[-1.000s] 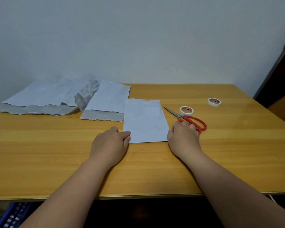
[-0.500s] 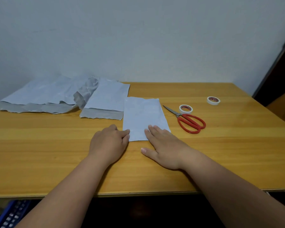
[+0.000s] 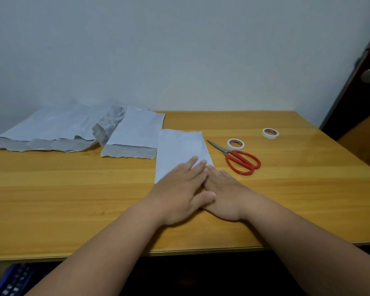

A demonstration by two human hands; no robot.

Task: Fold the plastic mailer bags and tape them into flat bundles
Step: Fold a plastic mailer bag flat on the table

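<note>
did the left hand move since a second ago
Yes. The left hand slid rightward, toward the red scissors, from the folded mailer bag's left corner onto its near edge, partly over the right hand.

folded mailer (image 3: 181, 150) on table (image 3: 51, 199); bag pile (image 3: 73, 129) left; scissors (image 3: 239, 160), two tape rolls (image 3: 235, 143) right.

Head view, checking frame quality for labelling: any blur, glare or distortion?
Head view: the left hand is motion-blurred over the folded white plastic mailer; mild glare on the wooden table far right; wide-angle bending tilts the dark door.
</note>
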